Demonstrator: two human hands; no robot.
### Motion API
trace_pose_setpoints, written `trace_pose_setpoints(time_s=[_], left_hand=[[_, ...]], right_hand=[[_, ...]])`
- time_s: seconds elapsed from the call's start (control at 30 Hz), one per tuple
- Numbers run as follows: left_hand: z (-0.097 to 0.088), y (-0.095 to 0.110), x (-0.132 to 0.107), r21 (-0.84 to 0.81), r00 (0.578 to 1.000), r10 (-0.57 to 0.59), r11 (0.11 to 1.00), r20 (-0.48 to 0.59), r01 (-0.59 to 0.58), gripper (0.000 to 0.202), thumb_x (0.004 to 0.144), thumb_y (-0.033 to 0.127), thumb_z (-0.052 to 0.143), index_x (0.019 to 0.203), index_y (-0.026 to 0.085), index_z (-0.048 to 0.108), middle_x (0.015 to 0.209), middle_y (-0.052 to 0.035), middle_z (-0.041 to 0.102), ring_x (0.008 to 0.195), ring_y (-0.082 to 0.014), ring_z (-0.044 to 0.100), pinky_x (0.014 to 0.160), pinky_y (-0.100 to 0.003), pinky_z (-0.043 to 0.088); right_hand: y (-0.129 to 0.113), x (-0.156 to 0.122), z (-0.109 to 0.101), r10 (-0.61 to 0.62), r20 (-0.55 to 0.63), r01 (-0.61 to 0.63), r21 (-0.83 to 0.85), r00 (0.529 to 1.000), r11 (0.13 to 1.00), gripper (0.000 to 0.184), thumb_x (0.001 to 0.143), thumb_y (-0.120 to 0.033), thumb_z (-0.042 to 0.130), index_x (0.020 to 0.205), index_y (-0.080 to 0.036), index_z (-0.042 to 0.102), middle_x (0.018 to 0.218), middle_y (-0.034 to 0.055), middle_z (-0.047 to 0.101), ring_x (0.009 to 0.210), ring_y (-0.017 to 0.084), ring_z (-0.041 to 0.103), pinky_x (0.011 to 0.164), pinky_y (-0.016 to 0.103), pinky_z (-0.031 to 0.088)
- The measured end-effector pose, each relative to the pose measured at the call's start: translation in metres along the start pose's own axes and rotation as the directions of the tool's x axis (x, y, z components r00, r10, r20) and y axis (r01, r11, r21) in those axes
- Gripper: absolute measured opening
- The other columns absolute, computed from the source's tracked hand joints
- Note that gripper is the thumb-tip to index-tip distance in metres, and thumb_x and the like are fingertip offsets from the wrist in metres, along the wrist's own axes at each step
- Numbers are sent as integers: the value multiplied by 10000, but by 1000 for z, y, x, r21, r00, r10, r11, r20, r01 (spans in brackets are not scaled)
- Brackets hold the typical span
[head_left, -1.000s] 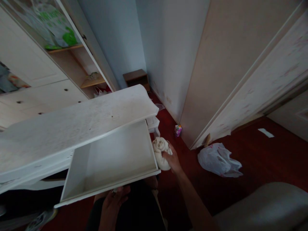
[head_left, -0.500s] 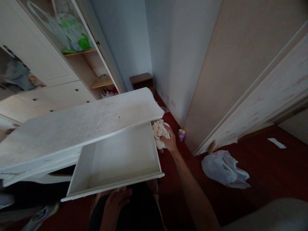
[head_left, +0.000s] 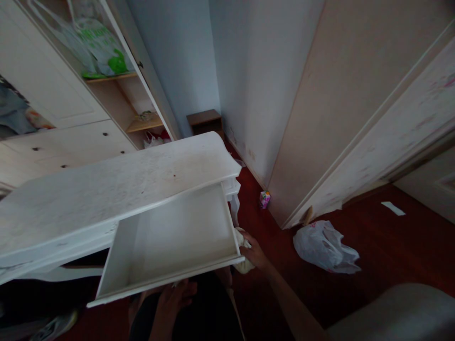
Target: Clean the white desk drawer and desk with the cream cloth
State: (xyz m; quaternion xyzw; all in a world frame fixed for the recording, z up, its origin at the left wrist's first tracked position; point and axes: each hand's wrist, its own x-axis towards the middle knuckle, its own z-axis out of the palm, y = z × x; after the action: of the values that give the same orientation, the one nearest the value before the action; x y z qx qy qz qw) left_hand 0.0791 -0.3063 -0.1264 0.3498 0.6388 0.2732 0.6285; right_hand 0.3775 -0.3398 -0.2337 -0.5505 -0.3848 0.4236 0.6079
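Observation:
A white drawer [head_left: 181,237] is pulled out from a white dresser [head_left: 124,189] with a scuffed top, and its inside shows bare. Below the drawer's front panel, my left hand [head_left: 175,298] is closed around the small drawer knob, which is mostly hidden by the fingers. At the drawer's outer right side, my right hand [head_left: 251,250] grips a crumpled off-white cloth [head_left: 244,266]. The cloth touches the side panel near its front corner, and part of it is hidden behind the drawer edge and my fingers.
A wardrobe [head_left: 78,109] with plastic bags on its shelves stands behind the dresser. On the red floor to the right are a small pink carton [head_left: 264,200] and a white plastic bag [head_left: 325,246]. A brown low cabinet [head_left: 204,116] fills the corner.
My right hand has moved with the cloth along the drawer's outer side, from near the dresser body toward the front corner. My left hand stays at the drawer front. The view has shifted slightly.

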Motion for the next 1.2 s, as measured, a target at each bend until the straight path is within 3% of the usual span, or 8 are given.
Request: trace_pose_setpoints(time_s=[0.17, 0.43, 0.57, 0.67, 0.87, 1.0, 1.1, 1.2], left_hand=[[3, 6, -2, 44, 998, -23, 999, 55, 21, 400, 686, 483, 812, 889, 167, 674, 833, -148, 790, 800, -324, 768, 666, -394, 603], [18, -5, -10, -6, 994, 87, 996, 66, -86, 597, 675, 679, 737, 956, 162, 642, 763, -115, 778, 642, -257, 731, 550, -312, 508], [24, 0, -16, -48, 988, 119, 992, 102, -114, 704, 716, 768, 640, 1067, 160, 587, 769, -101, 774, 628, -225, 717, 545, -294, 476], [29, 10, -21, -56, 974, 131, 991, 187, -123, 726, 736, 824, 567, 1051, 171, 562, 804, -105, 776, 664, -218, 720, 575, -296, 477], [48, 25, -18, -150, 941, 155, 982, 301, -113, 753, 709, 904, 466, 968, 199, 516, 789, -102, 758, 634, -193, 687, 571, -289, 444], [64, 29, -4, -169, 903, 199, 975, 381, -144, 795, 724, 923, 374, 979, 185, 528, 757, -99, 737, 646, -197, 678, 620, -313, 475], [71, 31, 11, -211, 901, 248, 961, 355, -182, 769, 763, 905, 326, 974, 190, 512, 735, -78, 717, 584, -178, 640, 621, -323, 484], [70, 36, 28, -231, 896, 275, 952, 347, -203, 727, 803, 873, 321, 988, 193, 501, 741, -70, 707, 563, -174, 619, 616, -327, 483]], right_hand=[[-16, -32, -15, -40, -81, 36, -50, 996, 998, 548, 707, -417, 828, 1226, -267, 736, 1351, 111, 666, 1264, 326, 592, 1121, 512, 417], [-59, -72, -14, -176, -139, 110, -385, 974, 916, 488, 780, -337, 717, 1267, -304, 721, 1362, 102, 660, 1253, 331, 620, 1043, 505, 514], [-81, -76, -18, -276, -134, 158, -557, 952, 815, 420, 799, -338, 681, 1212, -313, 746, 1347, 94, 667, 1240, 335, 629, 1020, 507, 530], [-96, -70, -24, -352, -152, 170, -661, 923, 731, 386, 789, -383, 688, 1162, -316, 759, 1327, 81, 677, 1222, 345, 637, 1000, 518, 537], [-111, -66, -29, -441, -294, 81, -750, 848, 656, 465, 759, -491, 681, 1144, -237, 737, 1258, 121, 701, 1202, 389, 624, 1038, 572, 473], [-113, -84, -22, -401, -430, -37, -718, 809, 695, 519, 726, -546, 700, 1128, -220, 734, 1227, 139, 709, 1184, 418, 623, 1043, 587, 451], [-118, -99, -6, -341, -445, -75, -691, 828, 719, 511, 721, -551, 714, 1120, -232, 745, 1223, 126, 716, 1173, 420, 633, 1005, 561, 489], [-126, -104, 20, -310, -378, -60, -712, 873, 699, 470, 732, -511, 737, 1122, -248, 754, 1221, 103, 729, 1186, 407, 635, 987, 539, 516]])
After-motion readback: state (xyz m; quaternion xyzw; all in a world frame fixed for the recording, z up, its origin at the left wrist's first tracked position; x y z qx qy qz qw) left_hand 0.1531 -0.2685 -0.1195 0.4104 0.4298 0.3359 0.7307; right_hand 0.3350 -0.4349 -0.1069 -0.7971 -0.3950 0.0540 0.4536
